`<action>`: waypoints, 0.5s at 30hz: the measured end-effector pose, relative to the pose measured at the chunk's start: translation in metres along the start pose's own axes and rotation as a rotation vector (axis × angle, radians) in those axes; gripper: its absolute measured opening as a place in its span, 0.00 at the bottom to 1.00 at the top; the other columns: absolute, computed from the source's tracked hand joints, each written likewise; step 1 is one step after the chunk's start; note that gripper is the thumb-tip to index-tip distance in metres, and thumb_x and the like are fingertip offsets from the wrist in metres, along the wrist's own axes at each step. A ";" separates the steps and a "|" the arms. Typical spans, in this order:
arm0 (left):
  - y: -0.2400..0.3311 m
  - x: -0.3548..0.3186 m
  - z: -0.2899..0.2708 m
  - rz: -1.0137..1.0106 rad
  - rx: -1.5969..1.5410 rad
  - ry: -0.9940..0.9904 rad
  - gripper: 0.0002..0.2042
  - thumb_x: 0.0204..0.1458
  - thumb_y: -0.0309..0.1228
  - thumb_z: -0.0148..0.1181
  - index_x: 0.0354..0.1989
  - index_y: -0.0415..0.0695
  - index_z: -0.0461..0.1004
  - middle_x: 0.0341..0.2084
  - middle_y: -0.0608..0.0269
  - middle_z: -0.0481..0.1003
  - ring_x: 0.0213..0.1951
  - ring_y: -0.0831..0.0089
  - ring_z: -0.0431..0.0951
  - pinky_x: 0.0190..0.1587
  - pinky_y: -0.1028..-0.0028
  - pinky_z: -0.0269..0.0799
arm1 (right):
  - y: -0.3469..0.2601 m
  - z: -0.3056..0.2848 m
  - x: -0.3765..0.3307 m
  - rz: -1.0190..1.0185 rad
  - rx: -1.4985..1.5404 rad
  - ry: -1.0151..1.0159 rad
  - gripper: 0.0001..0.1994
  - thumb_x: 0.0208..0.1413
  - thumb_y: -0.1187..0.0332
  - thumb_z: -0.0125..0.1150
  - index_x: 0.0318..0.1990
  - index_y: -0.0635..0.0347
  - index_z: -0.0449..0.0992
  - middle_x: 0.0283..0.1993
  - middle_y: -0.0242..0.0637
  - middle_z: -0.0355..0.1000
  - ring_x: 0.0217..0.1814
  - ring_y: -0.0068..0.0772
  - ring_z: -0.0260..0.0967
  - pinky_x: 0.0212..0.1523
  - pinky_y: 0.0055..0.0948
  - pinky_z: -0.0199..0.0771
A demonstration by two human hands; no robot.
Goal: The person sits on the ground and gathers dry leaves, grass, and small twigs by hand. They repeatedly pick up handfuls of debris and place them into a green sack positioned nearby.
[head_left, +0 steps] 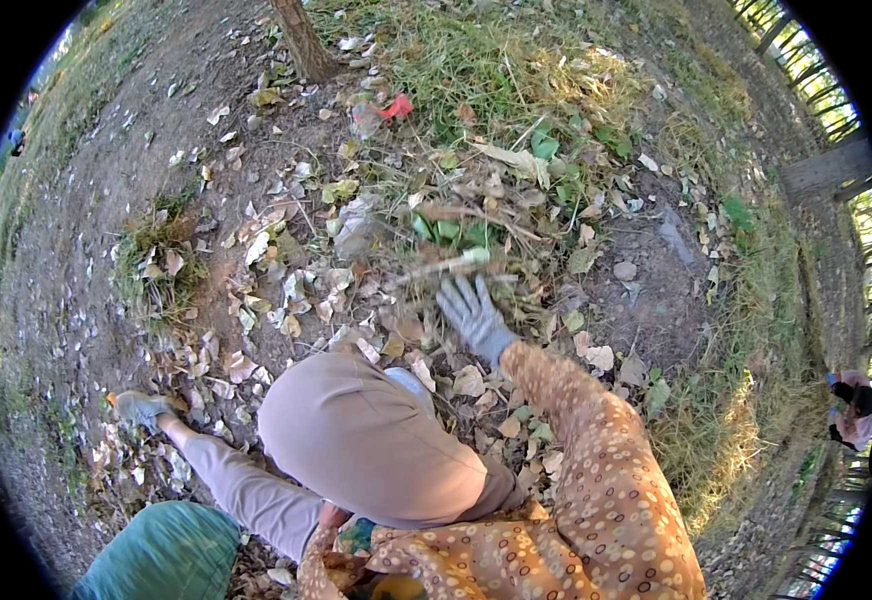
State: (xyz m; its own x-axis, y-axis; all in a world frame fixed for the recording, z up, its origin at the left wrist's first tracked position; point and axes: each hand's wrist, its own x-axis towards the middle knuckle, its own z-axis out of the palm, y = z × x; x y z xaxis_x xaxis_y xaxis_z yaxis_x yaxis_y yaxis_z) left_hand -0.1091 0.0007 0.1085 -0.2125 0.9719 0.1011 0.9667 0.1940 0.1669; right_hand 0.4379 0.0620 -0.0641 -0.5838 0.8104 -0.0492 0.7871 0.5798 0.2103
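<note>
My right hand point(476, 318), in a grey glove, reaches forward with its fingers spread over a heap of dry leaves, grass and twigs point(516, 240). A pale stick point(446, 266) lies just beyond the fingertips, slightly blurred. Green leaves point(446, 228) show among the dry litter. Of my left hand, only a small patch of skin point(332, 516) shows beside the patterned sleeve, below my bent knee point(356, 435); its fingers are hidden. A green bulging cloth or sack point(171, 550) is near it at the lower left.
A thin tree trunk point(301, 40) rises at the top. A red scrap point(396, 106) lies near it. My shoe point(144, 410) rests on leafy ground at left. A grass clump point(161, 260) lies at left. Another person point(854, 410) is at the far right, near a fence point(816, 75).
</note>
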 end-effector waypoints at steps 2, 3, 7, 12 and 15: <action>-0.011 0.010 -0.002 -0.004 0.046 0.016 0.13 0.52 0.33 0.52 0.43 0.41 0.73 0.46 0.50 0.72 0.46 0.58 0.72 0.46 0.66 0.70 | 0.025 -0.010 0.045 0.117 -0.058 0.001 0.32 0.56 0.65 0.43 0.68 0.59 0.46 0.73 0.46 0.38 0.74 0.52 0.35 0.68 0.56 0.37; -0.022 0.015 -0.005 -0.022 0.083 0.027 0.13 0.52 0.33 0.52 0.44 0.41 0.73 0.46 0.50 0.72 0.46 0.58 0.72 0.46 0.66 0.70 | 0.031 -0.018 0.070 0.199 -0.097 -0.007 0.33 0.55 0.64 0.45 0.69 0.60 0.45 0.73 0.46 0.39 0.74 0.52 0.38 0.66 0.55 0.46; -0.002 -0.029 0.052 0.015 0.102 -0.072 0.13 0.53 0.33 0.52 0.44 0.41 0.73 0.46 0.50 0.73 0.46 0.58 0.72 0.46 0.65 0.70 | 0.031 -0.012 0.126 0.468 0.018 0.104 0.35 0.53 0.65 0.48 0.68 0.63 0.45 0.70 0.50 0.47 0.69 0.49 0.49 0.47 0.41 0.65; 0.034 -0.141 0.156 0.162 0.081 -0.325 0.13 0.54 0.33 0.51 0.44 0.41 0.73 0.46 0.50 0.73 0.46 0.58 0.73 0.46 0.65 0.70 | -0.013 0.034 0.120 0.374 -0.020 -0.040 0.29 0.56 0.67 0.43 0.67 0.59 0.51 0.66 0.46 0.55 0.66 0.45 0.53 0.51 0.49 0.61; 0.030 -0.210 0.183 0.304 0.158 -0.425 0.13 0.54 0.33 0.51 0.44 0.41 0.73 0.46 0.50 0.73 0.46 0.58 0.73 0.46 0.65 0.70 | -0.033 0.025 0.124 0.376 0.017 -0.046 0.30 0.57 0.66 0.43 0.68 0.60 0.48 0.68 0.48 0.52 0.70 0.45 0.49 0.58 0.49 0.56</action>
State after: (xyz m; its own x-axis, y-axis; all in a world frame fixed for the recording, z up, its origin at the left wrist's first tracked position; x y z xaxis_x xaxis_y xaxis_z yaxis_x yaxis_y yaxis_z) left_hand -0.0092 -0.1735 -0.0871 0.1246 0.9493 -0.2887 0.9922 -0.1184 0.0389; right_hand 0.3443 0.1457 -0.1013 -0.2444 0.9695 -0.0159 0.9481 0.2424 0.2059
